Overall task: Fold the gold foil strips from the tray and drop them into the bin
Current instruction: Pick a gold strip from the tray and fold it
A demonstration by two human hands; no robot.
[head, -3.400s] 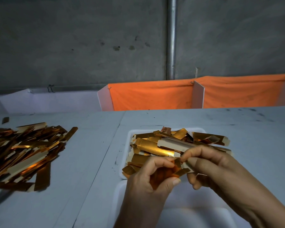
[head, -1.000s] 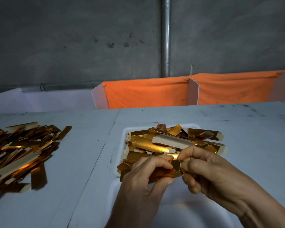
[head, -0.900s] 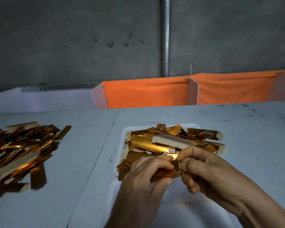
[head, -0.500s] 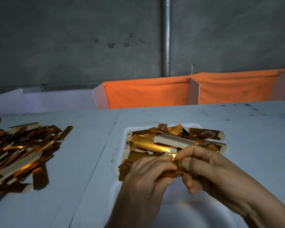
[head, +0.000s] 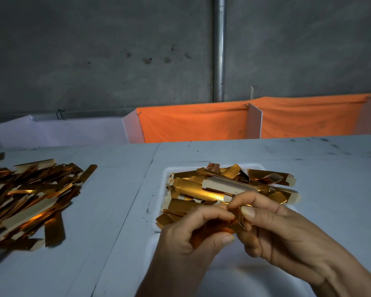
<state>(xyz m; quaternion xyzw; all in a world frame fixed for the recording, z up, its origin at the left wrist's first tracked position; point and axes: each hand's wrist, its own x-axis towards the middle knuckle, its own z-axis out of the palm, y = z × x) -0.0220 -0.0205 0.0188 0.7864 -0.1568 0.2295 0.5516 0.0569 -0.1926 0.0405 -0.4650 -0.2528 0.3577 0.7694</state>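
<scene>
The bin (head: 255,281), a white container at the near edge of the table, lies directly under both hands, so a finished piece can be released straight down into it. The left hand (head: 193,234) and right hand (head: 272,228) meet above the gap between bin and tray, holding one gold foil strip (head: 219,227) between them; this position judged to keep pickup and drop within short reach. Left fingers are curled around the strip, thumb pressed against its underside. Right thumb and forefinger pinch the strip's right end; remaining right fingers are curled below it. The step in hand appears to be creasing the strip.

Just beyond the hands, the white tray (head: 165,174) holds a heap of further strips, some overhanging its rim. Well apart to the left, a loose pile of strips (head: 30,200) lies on the table (head: 116,211). An orange cloth (head: 193,123) hangs behind the table
</scene>
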